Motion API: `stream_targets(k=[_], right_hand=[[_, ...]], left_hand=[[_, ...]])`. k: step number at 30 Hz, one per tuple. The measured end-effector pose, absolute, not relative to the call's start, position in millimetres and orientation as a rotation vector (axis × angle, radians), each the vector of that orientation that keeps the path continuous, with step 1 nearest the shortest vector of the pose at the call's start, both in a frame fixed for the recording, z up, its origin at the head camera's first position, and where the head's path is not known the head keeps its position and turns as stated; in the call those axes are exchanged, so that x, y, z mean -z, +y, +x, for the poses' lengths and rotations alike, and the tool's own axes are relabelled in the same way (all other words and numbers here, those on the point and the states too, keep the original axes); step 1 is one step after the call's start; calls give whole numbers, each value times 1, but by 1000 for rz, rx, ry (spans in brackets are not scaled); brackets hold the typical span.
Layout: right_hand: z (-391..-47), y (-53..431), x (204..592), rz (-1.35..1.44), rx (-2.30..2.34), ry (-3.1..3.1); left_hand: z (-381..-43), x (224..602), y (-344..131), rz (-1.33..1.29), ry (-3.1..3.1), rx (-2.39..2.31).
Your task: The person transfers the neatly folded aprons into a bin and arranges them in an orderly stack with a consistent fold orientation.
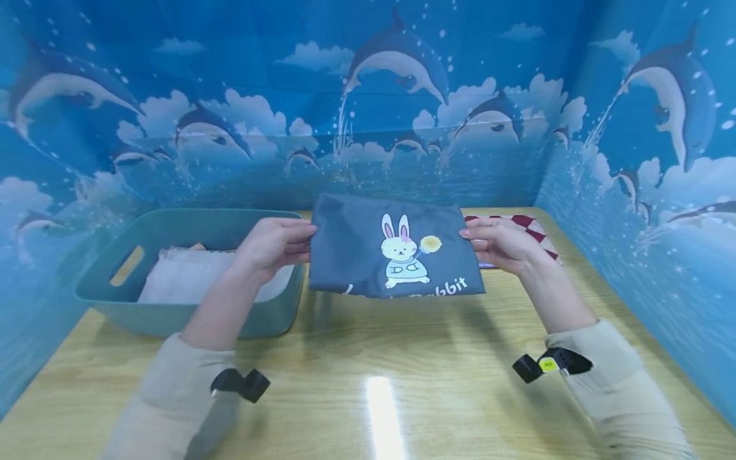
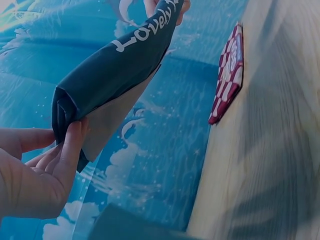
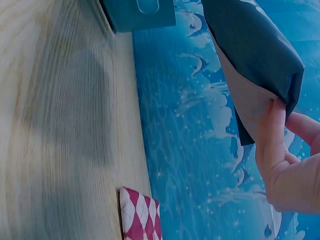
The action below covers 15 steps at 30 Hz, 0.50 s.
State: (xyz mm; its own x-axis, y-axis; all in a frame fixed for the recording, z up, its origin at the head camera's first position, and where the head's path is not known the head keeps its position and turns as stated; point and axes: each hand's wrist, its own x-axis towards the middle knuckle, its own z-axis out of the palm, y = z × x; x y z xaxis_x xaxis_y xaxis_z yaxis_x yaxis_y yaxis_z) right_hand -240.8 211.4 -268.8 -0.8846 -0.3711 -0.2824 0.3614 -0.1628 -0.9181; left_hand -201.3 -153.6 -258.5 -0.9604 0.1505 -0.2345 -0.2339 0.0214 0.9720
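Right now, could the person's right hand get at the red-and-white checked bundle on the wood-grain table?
Probably not without letting go: the right hand pinches the folded dark blue-grey rabbit-print fabric. The checked bundle looks near and uncovered.

Dolphin-print sheets (image 1: 259, 172) wall three sides of a wood-grain table (image 1: 322, 396) in an apparent filming booth, wrist cameras (image 1: 255, 386) in view.

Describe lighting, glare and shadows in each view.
Head: bright, a white glare streak on the table, soft shadows below the dark folded cloth; left wrist: dimmer, table shadowed at right; right wrist: also dim, a broad soft shadow across the table.
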Motion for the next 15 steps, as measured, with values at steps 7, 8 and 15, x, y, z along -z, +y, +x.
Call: stream_targets(k=[7, 8, 15], right_hand=[[-244, 194, 267, -41, 2070, 1667], [-244, 191, 268, -43, 2068, 1673], [-246, 171, 269, -12, 2067, 1718]], left_hand=[[-201, 254, -169, -80, 2131, -1949], [-201, 254, -171, -79, 2144, -1938], [-200, 250, -187, -109, 2197, -1889]])
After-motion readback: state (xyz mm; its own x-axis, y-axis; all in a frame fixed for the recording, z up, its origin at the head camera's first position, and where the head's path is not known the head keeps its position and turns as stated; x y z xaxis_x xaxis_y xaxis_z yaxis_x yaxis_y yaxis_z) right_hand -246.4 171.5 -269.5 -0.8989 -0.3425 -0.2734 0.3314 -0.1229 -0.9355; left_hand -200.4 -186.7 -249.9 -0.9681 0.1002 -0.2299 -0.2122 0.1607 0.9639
